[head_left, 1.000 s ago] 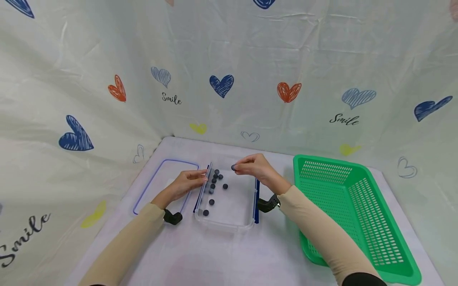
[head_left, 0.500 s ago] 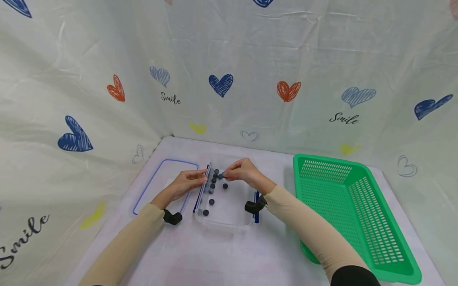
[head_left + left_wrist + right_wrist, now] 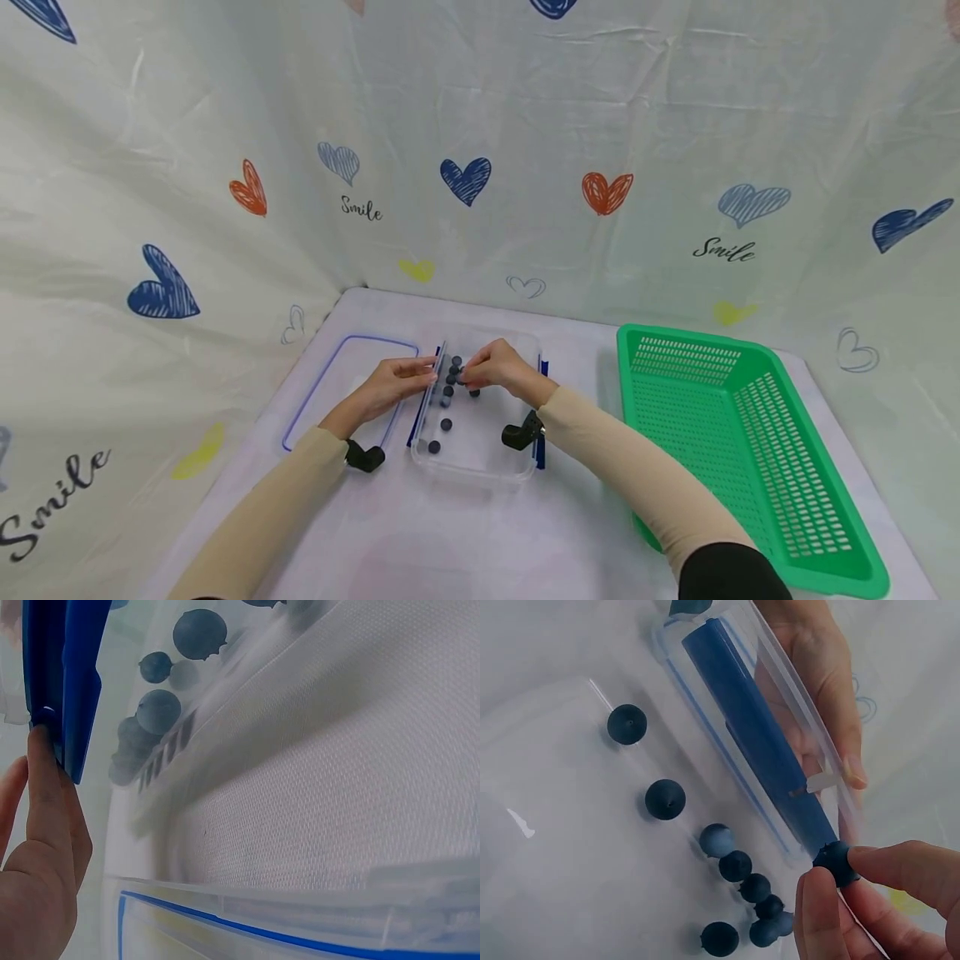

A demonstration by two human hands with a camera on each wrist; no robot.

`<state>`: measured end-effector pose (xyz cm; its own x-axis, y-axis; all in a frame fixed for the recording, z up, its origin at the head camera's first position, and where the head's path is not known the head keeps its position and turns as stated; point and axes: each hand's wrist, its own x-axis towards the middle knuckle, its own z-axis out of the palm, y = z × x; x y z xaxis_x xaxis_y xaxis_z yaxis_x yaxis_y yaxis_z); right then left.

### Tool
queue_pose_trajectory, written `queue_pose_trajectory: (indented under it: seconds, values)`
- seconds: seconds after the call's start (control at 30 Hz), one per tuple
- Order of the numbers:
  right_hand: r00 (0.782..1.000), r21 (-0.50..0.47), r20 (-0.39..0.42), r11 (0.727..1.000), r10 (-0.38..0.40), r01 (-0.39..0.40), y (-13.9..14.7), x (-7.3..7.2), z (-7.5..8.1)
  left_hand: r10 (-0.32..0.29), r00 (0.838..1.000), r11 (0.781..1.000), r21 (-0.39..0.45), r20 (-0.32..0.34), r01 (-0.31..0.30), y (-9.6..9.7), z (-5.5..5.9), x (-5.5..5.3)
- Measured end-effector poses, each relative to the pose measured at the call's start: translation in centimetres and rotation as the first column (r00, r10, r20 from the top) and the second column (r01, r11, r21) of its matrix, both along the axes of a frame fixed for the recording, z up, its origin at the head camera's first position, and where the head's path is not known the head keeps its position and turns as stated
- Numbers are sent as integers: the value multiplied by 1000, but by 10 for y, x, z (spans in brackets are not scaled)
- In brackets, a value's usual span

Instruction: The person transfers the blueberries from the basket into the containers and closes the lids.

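My right hand (image 3: 501, 369) is over the left side of a clear plastic container (image 3: 474, 477). Between thumb and fingers it pinches a dark blueberry (image 3: 835, 862), seen best in the right wrist view. Several more blueberries (image 3: 665, 799) lie on the container's floor, most in a row along its left wall. My left hand (image 3: 386, 387) rests against the outside of that wall with straight fingers. In the left wrist view a fingertip touches the blue clip (image 3: 64, 682) there. The blueberries show blurred through the plastic.
A clear lid with a blue seal (image 3: 315, 390) lies on the table left of the container, partly beneath my left forearm. The large green basket (image 3: 693, 446) stands to the right, with my right forearm crossing its near-left edge. A patterned sheet (image 3: 525, 125) hangs behind.
My right hand has moved left and down with the blueberry, from above the container's far side to the row along the left wall. The left hand has stayed in place.
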<state>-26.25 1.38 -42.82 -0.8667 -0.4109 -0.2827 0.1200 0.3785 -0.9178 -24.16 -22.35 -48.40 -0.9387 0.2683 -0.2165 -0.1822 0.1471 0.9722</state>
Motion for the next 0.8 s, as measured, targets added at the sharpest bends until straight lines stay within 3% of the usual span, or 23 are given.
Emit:
queue_pose_trajectory:
  seconds: [0.4,0.6,0.8]
  values:
    - [1000,-8,2,1000,-2,2,4,1,0,25,1000,999,-32,3,-25,3,1,-3]
    - [1000,-41,-29,999,-11,10,18,1,13,17,999,1000,-24,-32,-18,1,0,-3]
    - [998,-153,-61,988,-30,20,47,2,28,10,999,1000,20,-49,-9,-9,3,-2]
